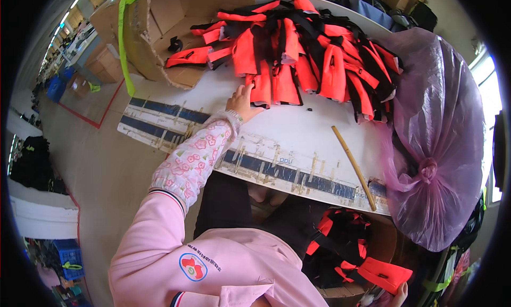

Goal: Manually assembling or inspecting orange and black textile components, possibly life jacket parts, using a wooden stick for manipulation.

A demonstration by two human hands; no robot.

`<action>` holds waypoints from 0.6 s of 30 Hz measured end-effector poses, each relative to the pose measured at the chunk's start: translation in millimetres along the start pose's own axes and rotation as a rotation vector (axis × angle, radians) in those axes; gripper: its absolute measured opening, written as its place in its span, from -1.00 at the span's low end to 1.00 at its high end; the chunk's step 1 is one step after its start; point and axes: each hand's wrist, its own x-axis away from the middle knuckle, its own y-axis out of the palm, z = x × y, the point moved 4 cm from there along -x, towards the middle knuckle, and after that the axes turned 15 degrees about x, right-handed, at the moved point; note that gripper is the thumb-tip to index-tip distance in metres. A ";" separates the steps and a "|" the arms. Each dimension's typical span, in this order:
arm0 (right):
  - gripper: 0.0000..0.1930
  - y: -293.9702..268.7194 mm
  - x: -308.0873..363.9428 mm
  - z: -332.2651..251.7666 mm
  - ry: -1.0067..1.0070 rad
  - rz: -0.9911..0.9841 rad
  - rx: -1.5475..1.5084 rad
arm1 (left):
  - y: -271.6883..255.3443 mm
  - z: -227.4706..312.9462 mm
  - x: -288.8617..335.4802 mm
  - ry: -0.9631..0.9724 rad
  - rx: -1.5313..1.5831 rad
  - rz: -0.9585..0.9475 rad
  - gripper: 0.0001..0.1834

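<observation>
A heap of bright orange-and-black sewn fabric pieces (332, 67) spreads over the white table (303, 131). My left hand (243, 102) reaches to the heap's near left side, its fingers closed at the edge of one orange fabric piece (261, 89). Low at the right, beside my body, my right hand (400, 295) grips the end of another orange fabric piece (384, 274). That one hangs over a cardboard box (384, 238) with several similar pieces inside. Most of the right hand lies hidden behind the cloth and at the picture's edge.
An open cardboard box (175, 19) lies at the table's far left, a yellow-green strip (123, 46) hanging from it. A knotted, translucent purple bag (434, 131) bulges over the right end. Near the front edge rests a thin wooden stick (353, 166).
</observation>
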 end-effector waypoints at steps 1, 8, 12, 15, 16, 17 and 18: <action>-0.63 6.3 -0.8 7.3 0.011 -0.007 0.098 | 5.3 1.5 -7.6 -0.012 -0.124 0.031 -0.15; -0.58 155.2 22.3 -92.2 -0.343 -0.200 0.204 | -3.8 4.9 -23.1 -0.049 0.010 -0.022 -0.50; -0.66 257.5 55.6 -198.5 -0.499 -0.422 0.192 | 6.2 19.1 61.9 -0.488 1.296 0.099 -0.68; -0.65 339.2 100.6 -266.6 -0.706 -0.579 0.256 | 25.8 46.5 152.8 -0.832 1.741 0.015 -0.74; -0.63 364.4 120.0 -282.7 -0.729 -0.686 0.192 | 31.7 60.6 180.1 -0.851 1.822 -0.038 -0.72; -0.55 387.7 141.0 -298.0 -0.793 -0.822 0.138 | 37.1 73.1 204.9 -0.899 1.835 -0.041 -0.71; -0.44 405.5 164.5 -310.6 -0.901 -0.903 0.121 | 42.1 86.9 224.9 -0.912 1.831 -0.106 -0.68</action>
